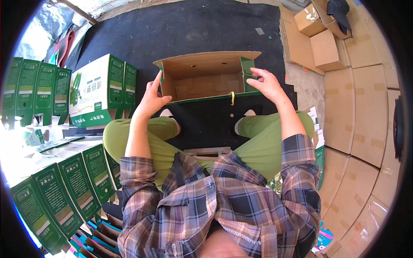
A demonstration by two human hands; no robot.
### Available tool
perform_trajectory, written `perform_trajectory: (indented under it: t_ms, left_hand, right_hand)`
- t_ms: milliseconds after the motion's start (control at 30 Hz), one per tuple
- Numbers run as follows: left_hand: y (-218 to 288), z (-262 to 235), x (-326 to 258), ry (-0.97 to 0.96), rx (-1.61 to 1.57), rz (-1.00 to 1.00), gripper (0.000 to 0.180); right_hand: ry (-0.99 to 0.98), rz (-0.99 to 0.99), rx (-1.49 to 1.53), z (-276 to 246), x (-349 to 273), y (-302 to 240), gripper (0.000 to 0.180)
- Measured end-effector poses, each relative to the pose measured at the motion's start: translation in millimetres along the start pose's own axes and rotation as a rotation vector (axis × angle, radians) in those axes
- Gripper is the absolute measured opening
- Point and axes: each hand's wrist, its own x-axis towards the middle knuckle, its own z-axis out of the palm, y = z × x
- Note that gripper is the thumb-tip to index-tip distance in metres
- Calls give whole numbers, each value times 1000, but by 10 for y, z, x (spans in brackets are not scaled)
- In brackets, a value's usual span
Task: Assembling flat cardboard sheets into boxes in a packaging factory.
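Note:
An open cardboard box point(202, 84), brown inside and green outside, lies in front of me on the black mat with its opening facing up. A yellow cord handle point(232, 98) hangs at its near side. My left hand point(151, 98) is at the box's left end, index finger stretched along the edge and thumb apart near the corner. At the right end, my right hand point(266, 84) has fingers and thumb spread beside the green end flap point(247, 66). Whether its fingertips touch the flap I cannot tell.
Printed green and white cartons point(92, 92) stand in rows on my left, with more green cartons point(73, 185) nearer me. Large brown cartons point(365, 112) are stacked on the right. Small open brown boxes point(329, 49) sit at the far right, a dark cap point(339, 13) on them.

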Motion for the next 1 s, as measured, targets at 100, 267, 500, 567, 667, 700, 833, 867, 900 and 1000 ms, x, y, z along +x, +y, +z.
perform_trajectory:
  t_ms: [100, 267, 500, 567, 667, 700, 833, 867, 900, 1000]
  left_hand:
    - [15, 3, 3, 21, 21, -2, 91]
    - [14, 25, 24, 3, 44, 15, 94]
    - [-1, 40, 74, -28, 41, 15, 95]
    - [14, 69, 85, -19, 65, 40, 94]
    - [1, 80, 90, -27, 102, 52, 94]
    - [-1, 95, 91, -35, 101, 57, 94]
    - [20, 137, 104, -98, 53, 61, 90]
    - [5, 130, 97, -89, 68, 51, 90]
    - [-16, 120, 90, -80, 83, 41, 90]
    - [-48, 113, 120, -61, 0, 15, 88]
  right_hand:
    - [141, -194, -141, 91, -129, -232, 40]
    - [13, -602, -290, 248, -317, -443, 44]
    - [-184, -650, -322, 385, -334, -437, 37]
    - [-114, -655, -306, 428, -277, -423, 29]
    - [26, -671, -199, 502, -236, -505, 15]
    - [-5, -458, 85, 510, -237, -556, 13]
    - [38, -461, 352, 417, -175, -573, 14]
    - [125, -575, 238, 365, -173, -615, 16]
    - [86, -433, 315, 242, -173, -618, 18]
    - [241, -215, 229, -116, -97, -342, 22]
